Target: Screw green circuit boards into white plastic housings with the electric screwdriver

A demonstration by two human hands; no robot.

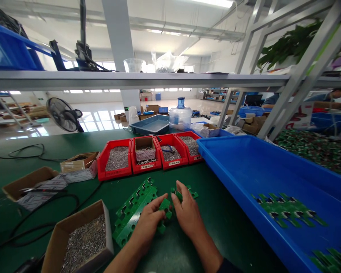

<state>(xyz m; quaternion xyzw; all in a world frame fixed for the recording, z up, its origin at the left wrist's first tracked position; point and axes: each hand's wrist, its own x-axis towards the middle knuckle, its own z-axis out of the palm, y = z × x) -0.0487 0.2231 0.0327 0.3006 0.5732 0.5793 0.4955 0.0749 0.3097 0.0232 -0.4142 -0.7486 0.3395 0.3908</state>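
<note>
Between thumb and fingers, my left hand (148, 223) pinches a small green circuit board (165, 206). Close beside it, my right hand (188, 213) is closed on another green circuit board piece (192, 192), mostly hidden behind the fingers. Whether the two pieces touch or are joined, I cannot tell. A larger green circuit board panel (135, 204), with a row of small black and metal parts along its upper edge, lies on the green table just left of my left hand, which partly covers it.
Red bins (115, 173) of small metal parts stand in a row behind my hands. A cardboard box (104, 231) of metal pins sits at front left. The large blue tray (230, 167) on the right holds board panels (287, 208). Black cables (17, 223) cross the table's left side.
</note>
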